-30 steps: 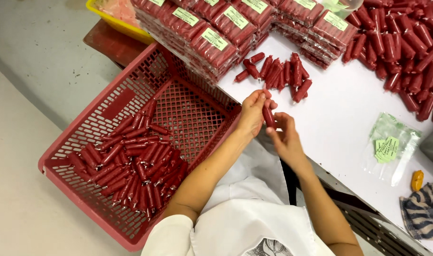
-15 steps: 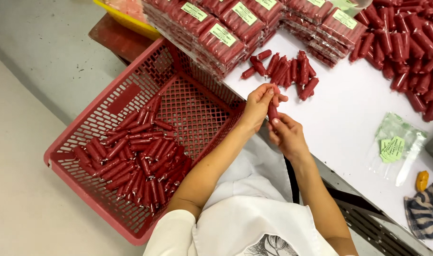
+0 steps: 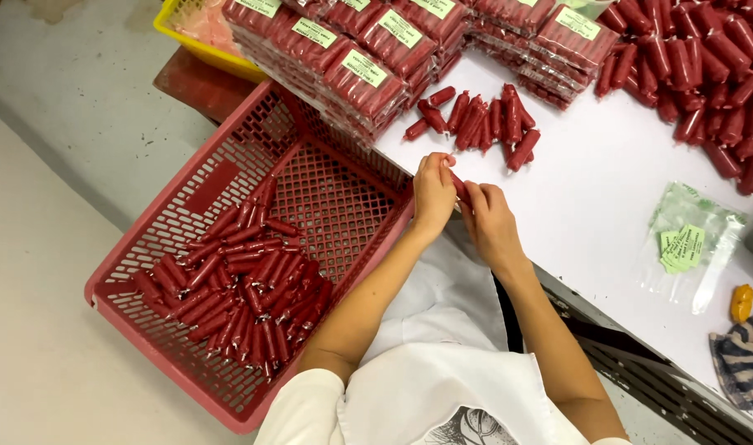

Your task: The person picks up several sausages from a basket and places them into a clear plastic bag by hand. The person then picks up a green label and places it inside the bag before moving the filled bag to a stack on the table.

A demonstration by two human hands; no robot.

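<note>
My left hand and my right hand meet at the near edge of the white table, both pinching one small red sausage stick between the fingers. A loose group of the same red sticks lies on the table just beyond my hands. To my left, below table height, a pink plastic basket holds a heap of several red sticks in its near half.
Stacked clear packs of red sticks with green labels line the table's far left. More loose sticks pile at the far right. A clear bag of green labels, a small orange object and a striped cloth lie right. A yellow tub sits behind the basket.
Both hands stay together on the red stick, its angle shifting slightly between the fingers. The view has drifted a little; nothing else moved.
</note>
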